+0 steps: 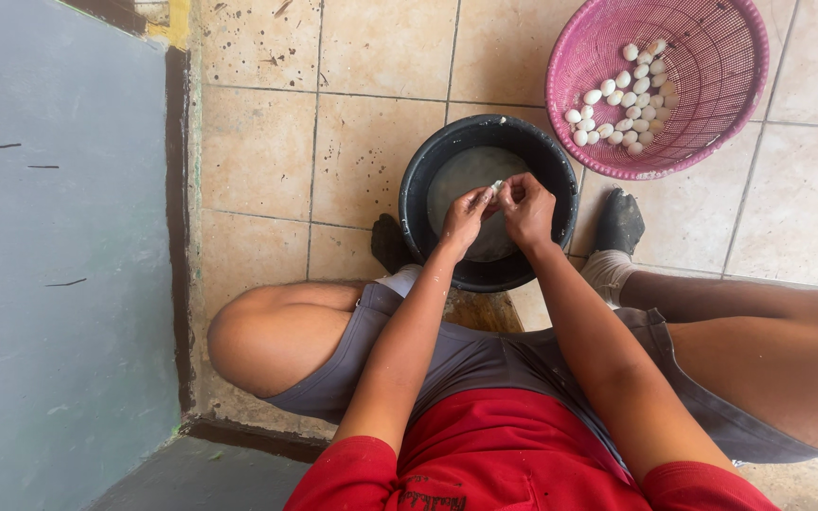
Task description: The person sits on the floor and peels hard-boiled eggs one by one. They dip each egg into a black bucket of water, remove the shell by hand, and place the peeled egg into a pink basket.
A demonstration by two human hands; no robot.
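Note:
My left hand (pixel 466 213) and my right hand (pixel 526 206) meet over a black bucket (pixel 418 189) that holds cloudy water. Between the fingertips of both hands is a small white egg-like piece (pixel 496 186), pinched from both sides. The bucket stands on the tiled floor between my feet. A pink plastic basket (pixel 712 95) sits on the floor at the far right, apart from the hands, with several small white peeled eggs (pixel 622 95) lying in it.
I sit low with knees spread, in grey shorts and a red shirt. Dark socks (pixel 620 222) flank the bucket. A grey-blue wall (pixel 59 265) runs along the left. Beige floor tiles (pixel 267 142) surround the bucket.

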